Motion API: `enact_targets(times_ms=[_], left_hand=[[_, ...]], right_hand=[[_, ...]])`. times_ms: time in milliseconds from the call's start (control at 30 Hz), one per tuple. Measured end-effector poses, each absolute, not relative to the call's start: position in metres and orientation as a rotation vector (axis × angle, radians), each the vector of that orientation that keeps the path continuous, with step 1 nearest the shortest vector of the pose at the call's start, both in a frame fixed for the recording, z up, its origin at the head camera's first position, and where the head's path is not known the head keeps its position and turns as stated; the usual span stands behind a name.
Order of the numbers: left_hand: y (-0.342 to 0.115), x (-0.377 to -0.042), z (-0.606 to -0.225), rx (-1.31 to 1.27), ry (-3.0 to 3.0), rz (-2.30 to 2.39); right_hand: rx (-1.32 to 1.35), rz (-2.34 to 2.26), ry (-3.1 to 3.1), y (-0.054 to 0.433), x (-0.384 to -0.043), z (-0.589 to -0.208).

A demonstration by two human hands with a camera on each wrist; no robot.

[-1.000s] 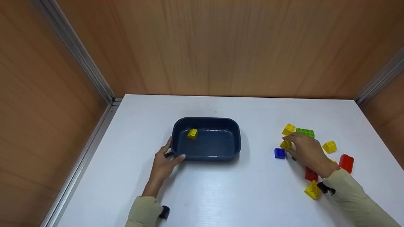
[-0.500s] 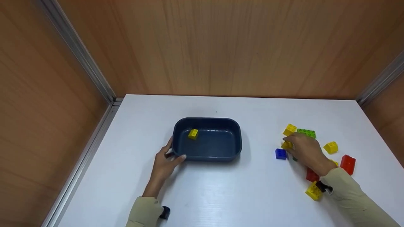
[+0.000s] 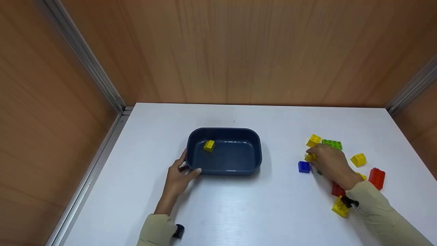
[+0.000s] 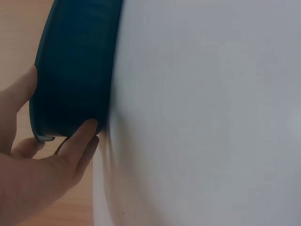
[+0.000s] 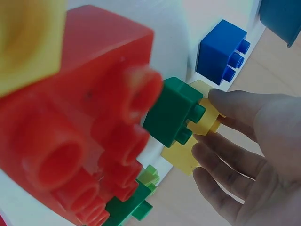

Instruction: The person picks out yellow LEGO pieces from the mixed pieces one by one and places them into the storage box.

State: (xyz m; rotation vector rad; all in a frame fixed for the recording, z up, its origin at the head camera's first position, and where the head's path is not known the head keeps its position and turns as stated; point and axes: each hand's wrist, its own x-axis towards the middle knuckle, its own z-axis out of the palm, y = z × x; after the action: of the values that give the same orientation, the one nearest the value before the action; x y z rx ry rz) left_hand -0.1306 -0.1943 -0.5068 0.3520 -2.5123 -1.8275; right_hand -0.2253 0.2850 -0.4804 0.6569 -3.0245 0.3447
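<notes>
The relation that matters here runs sideways across the white table [image 3: 222, 208]: the yellow brick [image 3: 309, 157] at the right hand [image 3: 330, 163] lies well to the right of the dark blue tray [image 3: 232, 158], roughly level with it, so that the tray's right-hand short end faces the brick. The tray's long axis runs left to right, in line with the gap between them. The right hand is much the nearer to the brick and pinches it between thumb and forefinger; the fingers cover much of it, so its own long axis and whether it is clear of the table cannot be told. The left hand [image 3: 177, 179] grips the tray at its near-left corner, thumb at the rim and other fingers against the outer wall, on the side away from the bricks. A small yellow piece [image 3: 209, 146] lies inside the tray, toward its left end. Close about the right hand, the blue brick [image 3: 304, 167] sits just on the near side of the pinched one, the dark green brick [image 5: 174, 113] shows beside it in the right wrist view, and the light green brick [image 3: 332, 144] lies just beyond the knuckles.
</notes>
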Motion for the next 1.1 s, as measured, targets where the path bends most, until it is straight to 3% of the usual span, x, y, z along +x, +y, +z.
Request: enact_targets(times_ms=[467, 1100], left_hand=[[-0.196, -0.131, -0.504, 0.374, -2.496, -1.861], [-0.196, -0.133, -0.503, 0.362, -2.471, -1.899]], right_hand=[[0.593, 0.369, -3.044, 0.279, -0.223, -0.468], [0.698, 0.34, -2.918, 0.261, -0.219, -0.452]])
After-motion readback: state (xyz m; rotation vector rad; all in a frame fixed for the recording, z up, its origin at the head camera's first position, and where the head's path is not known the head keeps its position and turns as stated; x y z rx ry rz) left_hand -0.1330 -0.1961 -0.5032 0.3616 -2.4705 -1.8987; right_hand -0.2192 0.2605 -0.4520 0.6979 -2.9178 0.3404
